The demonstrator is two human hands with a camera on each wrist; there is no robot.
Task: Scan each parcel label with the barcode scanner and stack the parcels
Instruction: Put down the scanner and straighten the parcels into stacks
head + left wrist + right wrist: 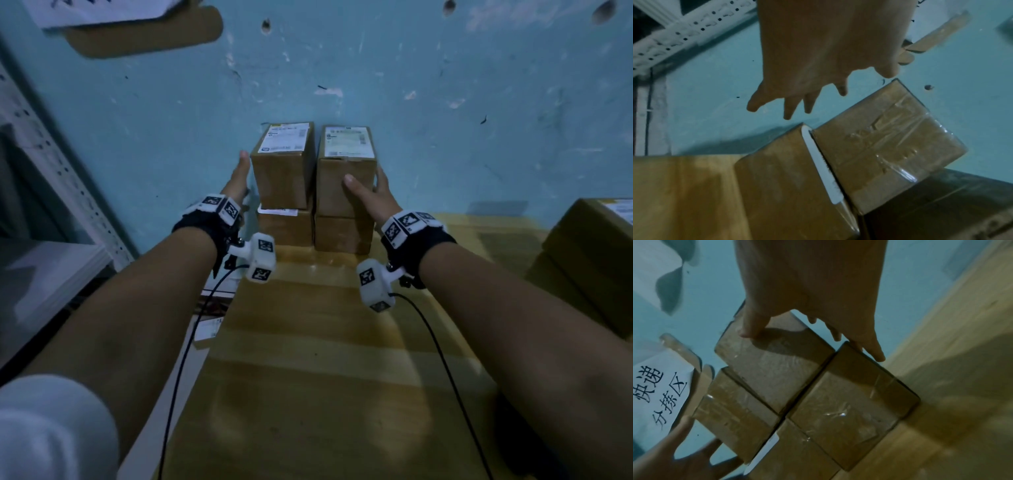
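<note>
Right hand [371, 195] grips upper right parcel [346, 171]; left hand [236, 180] beside stack.

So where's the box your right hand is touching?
In the head view, the upper right box sits atop another, against the blue wall, right hand on it.

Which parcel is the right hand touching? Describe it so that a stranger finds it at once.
Against the blue wall, four brown parcels stand on the wooden table as two stacks side by side. It is the upper parcel of the right stack: the right hand holds it, thumb on its front face.
</note>
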